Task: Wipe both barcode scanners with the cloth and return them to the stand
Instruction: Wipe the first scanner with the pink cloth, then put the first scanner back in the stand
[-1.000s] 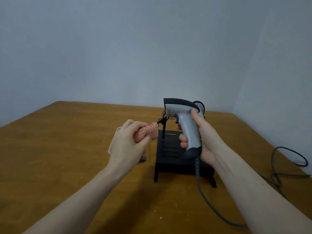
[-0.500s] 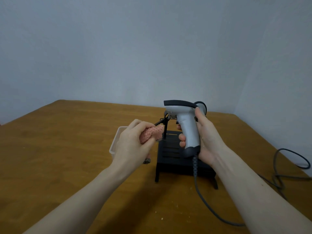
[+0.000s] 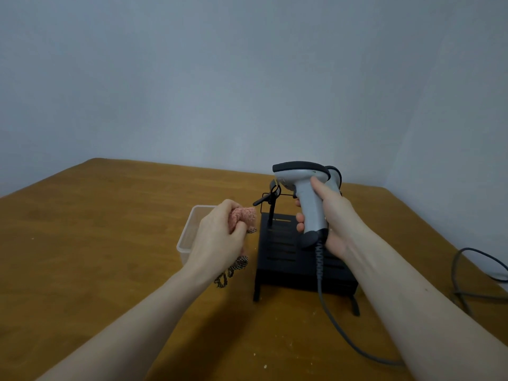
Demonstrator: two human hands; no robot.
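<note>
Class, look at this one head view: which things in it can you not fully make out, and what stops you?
- Second scanner: mostly hidden behind the held scanner.
- Clear tub: contents hidden by the left hand.
- Cables: cut off by the right edge.

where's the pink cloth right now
The fuzzy pink cloth is bunched in the left hand, centre of the head view, between the clear plastic tub and black stand.

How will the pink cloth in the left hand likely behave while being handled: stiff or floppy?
Probably floppy: the pink cloth sits bunched in the left hand, and a patterned edge droops below the palm. Likely light, since a loose grip carries it. Its fuzzy nap suggests it won't slip easily.
</note>
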